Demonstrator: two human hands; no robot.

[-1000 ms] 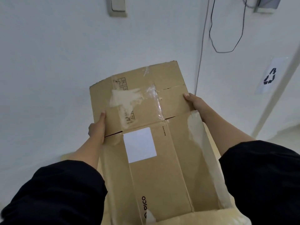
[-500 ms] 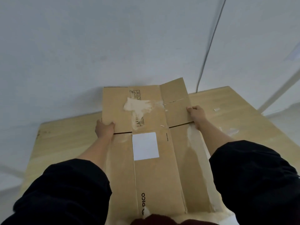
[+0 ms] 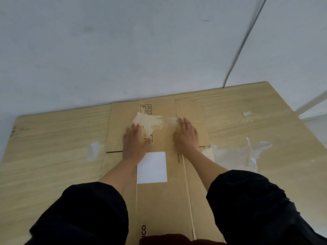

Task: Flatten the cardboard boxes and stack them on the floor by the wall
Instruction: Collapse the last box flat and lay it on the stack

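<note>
Pale wood-grain floor [image 3: 53, 156] underfoot, already carrying a large flat sheet of cardboard [image 3: 265, 165] by the wall [image 3: 123, 50]. Nearest, black sleeves [image 3: 85, 214], then a flattened cardboard box [image 3: 159, 200] with a white label [image 3: 152, 167], laid on that sheet, far edge almost at the wall. Left hand [image 3: 135, 143] and right hand [image 3: 185, 134] spread flat, palms down, pressing the taped flaps, gripping nothing. Stacking step, judged nearly done; next, likely lifting off and fetching another box. Half a second back: gripped by both side edges, being lowered; now down and pressed.
</note>
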